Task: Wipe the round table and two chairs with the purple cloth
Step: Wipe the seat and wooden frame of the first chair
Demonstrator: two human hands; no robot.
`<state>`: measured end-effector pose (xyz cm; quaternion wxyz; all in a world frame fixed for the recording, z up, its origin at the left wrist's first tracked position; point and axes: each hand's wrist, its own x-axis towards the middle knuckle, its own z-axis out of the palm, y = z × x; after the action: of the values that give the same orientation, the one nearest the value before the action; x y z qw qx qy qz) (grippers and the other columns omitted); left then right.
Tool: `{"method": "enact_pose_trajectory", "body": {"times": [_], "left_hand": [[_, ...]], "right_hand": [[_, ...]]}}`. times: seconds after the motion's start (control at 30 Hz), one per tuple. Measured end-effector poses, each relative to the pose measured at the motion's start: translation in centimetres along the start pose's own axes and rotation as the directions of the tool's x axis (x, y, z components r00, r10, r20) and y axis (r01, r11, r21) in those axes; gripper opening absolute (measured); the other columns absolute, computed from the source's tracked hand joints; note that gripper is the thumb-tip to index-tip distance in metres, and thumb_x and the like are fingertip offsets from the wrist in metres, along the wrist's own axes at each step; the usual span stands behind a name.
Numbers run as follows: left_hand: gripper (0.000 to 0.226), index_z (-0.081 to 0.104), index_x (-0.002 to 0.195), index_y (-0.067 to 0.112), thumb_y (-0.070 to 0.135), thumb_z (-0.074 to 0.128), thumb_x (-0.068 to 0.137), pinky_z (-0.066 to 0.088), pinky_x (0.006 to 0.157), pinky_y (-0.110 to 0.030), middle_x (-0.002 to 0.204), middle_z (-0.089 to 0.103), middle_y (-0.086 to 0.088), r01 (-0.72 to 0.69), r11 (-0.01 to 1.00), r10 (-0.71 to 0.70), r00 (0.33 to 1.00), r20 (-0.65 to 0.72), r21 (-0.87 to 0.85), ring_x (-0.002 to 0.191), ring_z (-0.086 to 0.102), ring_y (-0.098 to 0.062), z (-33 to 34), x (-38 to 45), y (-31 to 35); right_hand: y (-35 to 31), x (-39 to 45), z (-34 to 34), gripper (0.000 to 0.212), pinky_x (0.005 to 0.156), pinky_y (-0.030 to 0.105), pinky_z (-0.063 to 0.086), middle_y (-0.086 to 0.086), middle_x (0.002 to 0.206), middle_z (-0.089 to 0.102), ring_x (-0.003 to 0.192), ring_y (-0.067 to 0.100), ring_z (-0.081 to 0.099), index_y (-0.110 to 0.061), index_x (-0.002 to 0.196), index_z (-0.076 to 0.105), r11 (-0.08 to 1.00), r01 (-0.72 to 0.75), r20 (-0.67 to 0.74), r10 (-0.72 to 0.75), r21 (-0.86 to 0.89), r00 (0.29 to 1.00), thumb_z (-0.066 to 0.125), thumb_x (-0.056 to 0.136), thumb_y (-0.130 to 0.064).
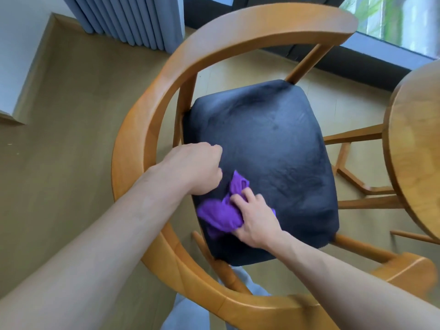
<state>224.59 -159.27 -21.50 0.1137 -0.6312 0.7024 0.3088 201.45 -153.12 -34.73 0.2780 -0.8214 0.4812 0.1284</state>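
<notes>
A view from above looks straight down onto a wooden chair (152, 110) with a curved, honey-coloured back rail that sweeps from the upper right of the frame, round the left side, and down to the lower right. Inside that curve sits the chair's dark, padded seat (266, 148), filling the centre of the frame.

Two bare forearms reach in from the bottom edge. The right hand (256, 217), just below the centre, grips a bunched purple cloth (220, 214) and presses it onto the lower left part of the seat. Its fingers curl over the cloth, and folds of purple fabric spill out to the left of the hand and upward past the fingertips.

The left hand (198, 169), left of centre, is closed in a fist with its knuckles toward the seat. It lies at the seat's left edge, just above the cloth and close to it. Whether it holds a part of the cloth or anything else cannot be told, since the fingers are tucked out of sight.

At the right edge of the frame, part of the round wooden bench (419, 148) shows as a curved slab, with its slanted wooden legs visible beneath it. The floor (71, 115) is pale tan. Grey-blue pleated curtains (133, 20) hang at the upper left, and a dark-framed window (392, 17) runs across the upper right.
</notes>
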Motion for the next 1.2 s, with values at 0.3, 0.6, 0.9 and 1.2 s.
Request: {"method": "enact_pose_trajectory", "body": {"times": [0.3,0.6,0.9,1.2], "left_hand": [[0.021,0.052,0.116,0.022,0.034,0.045,0.1,0.042,0.072,-0.035,0.111,0.059,0.0,-0.009,0.998,0.009,1.0,-0.003,-0.062,0.089,0.055,-0.02,0.6,0.3,0.1],[0.025,0.054,0.119,0.019,0.032,0.041,0.103,0.052,0.085,-0.041,0.118,0.06,0.0,-0.085,0.996,0.084,0.995,-0.061,-0.011,0.102,0.062,-0.026,-0.6,-1.8,-0.1],[0.02,0.063,0.09,0.021,0.03,0.047,0.096,0.048,0.057,-0.031,0.082,0.063,0.004,-0.32,0.946,0.321,0.891,-0.323,0.056,0.069,0.06,-0.017,-1.5,-8.4,-2.1],[0.015,0.063,0.087,0.016,0.023,0.051,0.092,0.044,0.053,-0.033,0.08,0.062,0.001,-0.267,0.963,0.256,0.874,-0.413,0.031,0.065,0.057,-0.021,-1.5,-8.2,-2.4]], "right_hand": [[-2.4,8.2,-5.3,0.057,0.088,0.039,0.05,-0.006,0.126,0.044,0.112,0.021,0.054,-0.03,0.128,0.052,0.839,-0.166,-0.264,0.341,0.518,0.902,0.069,0.075,-0.042],[-3.2,0.2,-1.3,0.053,0.08,0.044,0.051,-0.001,0.129,0.042,0.103,0.029,0.047,-0.03,0.123,0.054,0.978,0.193,0.176,-0.177,-0.078,0.968,0.067,0.071,-0.031],[-8.1,8.6,-4.3,0.06,0.088,0.041,0.046,0.003,0.143,0.038,0.12,0.029,0.046,-0.028,0.134,0.049,0.924,-0.033,-0.242,0.134,0.381,0.961,0.065,0.077,-0.041],[-5.3,-1.5,2.4,0.053,0.068,0.041,0.039,0.001,0.126,0.048,0.093,0.033,0.046,-0.023,0.113,0.061,0.805,0.516,0.41,-0.381,-0.294,0.828,0.073,0.065,-0.04]]}}
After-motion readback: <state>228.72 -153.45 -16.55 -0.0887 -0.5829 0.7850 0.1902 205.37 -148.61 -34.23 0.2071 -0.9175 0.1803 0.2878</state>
